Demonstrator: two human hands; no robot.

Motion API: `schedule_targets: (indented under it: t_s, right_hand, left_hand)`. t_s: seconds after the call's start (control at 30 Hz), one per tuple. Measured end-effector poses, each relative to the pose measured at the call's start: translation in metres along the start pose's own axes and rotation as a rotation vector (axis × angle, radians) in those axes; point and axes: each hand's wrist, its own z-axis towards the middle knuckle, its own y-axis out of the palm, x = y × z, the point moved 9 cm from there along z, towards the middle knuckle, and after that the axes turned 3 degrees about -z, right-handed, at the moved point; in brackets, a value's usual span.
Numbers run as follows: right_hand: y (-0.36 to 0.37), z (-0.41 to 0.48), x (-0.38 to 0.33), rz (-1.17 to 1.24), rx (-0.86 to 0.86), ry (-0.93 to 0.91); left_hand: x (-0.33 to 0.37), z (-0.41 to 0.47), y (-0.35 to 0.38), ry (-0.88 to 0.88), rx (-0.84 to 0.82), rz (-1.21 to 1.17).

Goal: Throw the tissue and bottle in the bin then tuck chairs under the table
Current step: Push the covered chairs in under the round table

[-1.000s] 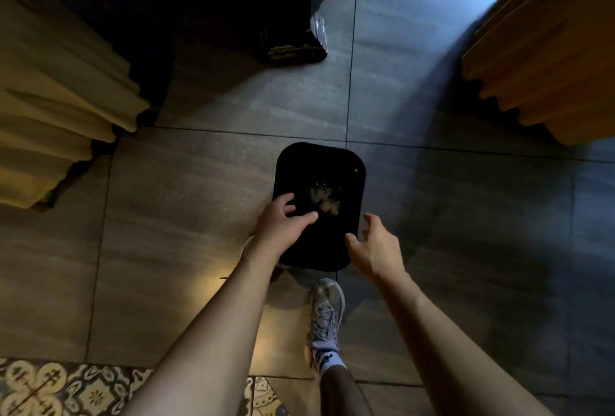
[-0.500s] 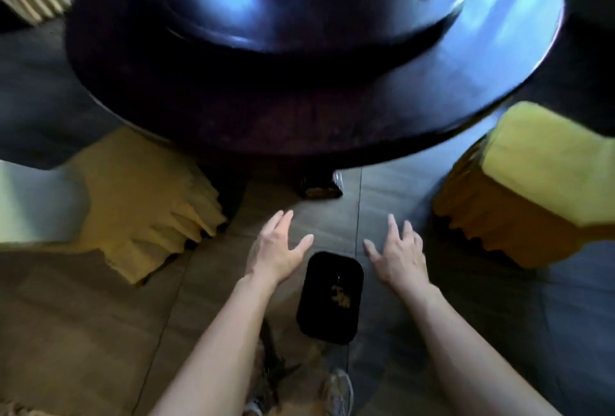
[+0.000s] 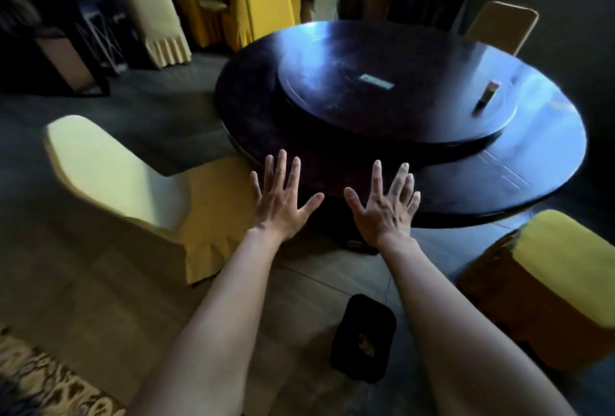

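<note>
A small black bin (image 3: 363,337) stands on the tiled floor between my forearms, with a pale scrap showing inside it. My left hand (image 3: 283,197) and my right hand (image 3: 386,206) are raised in front of me, fingers spread, holding nothing. Beyond them is a dark round table (image 3: 532,162) with a raised turntable (image 3: 392,99). A yellow-covered chair (image 3: 113,179) stands to the left, pulled out from the table, and another yellow-covered chair (image 3: 552,286) stands at the right, also apart from it. I see neither a bottle nor a loose tissue.
A small reddish cylinder (image 3: 487,94) lies on the turntable beside a flat light card (image 3: 376,81). A third chair (image 3: 502,29) sits at the table's far side. Several yellow-covered chairs (image 3: 266,13) are stacked at the back left. A patterned rug (image 3: 40,379) edges the lower left.
My view has lifted from the bin on the floor up to the table and room. Both hands rose from the bin's rim and spread wide open in front of the table.
</note>
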Motion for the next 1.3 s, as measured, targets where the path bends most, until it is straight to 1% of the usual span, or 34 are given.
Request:
schedule_targets:
  t_s: [0.07,0.23,0.4,0.5,0.67,0.83,1.03,1.2,1.3]
  right_hand:
    - [0.005,-0.004,-0.043,0.001,0.001,-0.040]
    - [0.028,-0.019,-0.156,0.002,0.003,-0.133]
    - [0.062,-0.042,-0.269,0.013,-0.009,-0.225]
    - [0.090,-0.060,-0.336,0.005,-0.043,-0.278]
    - [0.133,-0.088,-0.432,-0.045,-0.116,-0.397]
    - [0.172,-0.097,-0.507,-0.076,-0.155,-0.502]
    - [0.237,-0.079,-0.585,-0.123,-0.219,-0.567]
    - [0.290,-0.039,-0.647,-0.135,-0.240,-0.583]
    - [0.320,-0.017,-0.685,-0.118,-0.280,-0.550]
  left_hand:
    - [-0.038,-0.008,-0.021,-0.023,0.028,0.023]
    - [-0.156,-0.035,-0.075,-0.149,0.095,0.078]
    - [-0.275,-0.076,-0.124,-0.280,0.125,0.122]
    - [-0.338,-0.107,-0.146,-0.320,0.139,0.123]
    - [-0.428,-0.155,-0.169,-0.460,0.132,0.158]
    - [-0.500,-0.184,-0.182,-0.582,0.136,0.178]
    - [-0.573,-0.176,-0.193,-0.666,0.109,0.178]
    - [-0.638,-0.127,-0.210,-0.678,0.143,0.196]
    - [-0.674,-0.097,-0.211,-0.692,0.118,0.178]
